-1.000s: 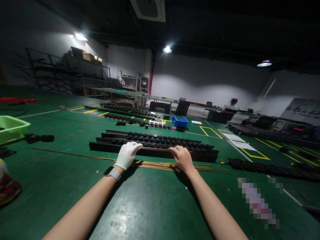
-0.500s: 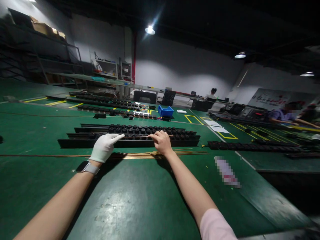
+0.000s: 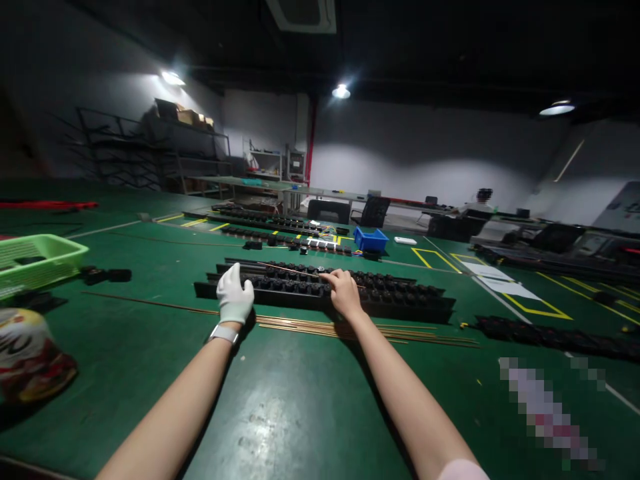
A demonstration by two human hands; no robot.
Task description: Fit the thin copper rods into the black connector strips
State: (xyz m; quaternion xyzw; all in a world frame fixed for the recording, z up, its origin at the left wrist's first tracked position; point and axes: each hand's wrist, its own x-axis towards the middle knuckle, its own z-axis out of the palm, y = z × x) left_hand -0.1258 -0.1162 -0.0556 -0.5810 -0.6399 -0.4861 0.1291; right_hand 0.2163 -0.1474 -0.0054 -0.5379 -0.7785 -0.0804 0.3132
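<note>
My left hand [image 3: 234, 294] wears a white glove and rests flat on the left part of a long black rail [image 3: 400, 305] studded with round black knobs. My right hand [image 3: 343, 291] is bare and pinches a thin copper rod [image 3: 293, 268] that slants across the top of the rail toward the far left. A bundle of similar copper rods [image 3: 360, 330] lies on the green table [image 3: 300, 400] just in front of the rail, under both wrists. A watch sits on my left wrist.
A green basket [image 3: 37, 257] and a red-and-white bag [image 3: 27, 357] are at the left. More black rails [image 3: 555, 337] lie to the right and behind. A blue bin [image 3: 371, 239] stands farther back. A person sits at a far desk [image 3: 483, 200].
My left hand slid left along the rail and flattened on it. My right hand lifted a single copper rod onto the top of the rail. The camera swung right, then back left.
</note>
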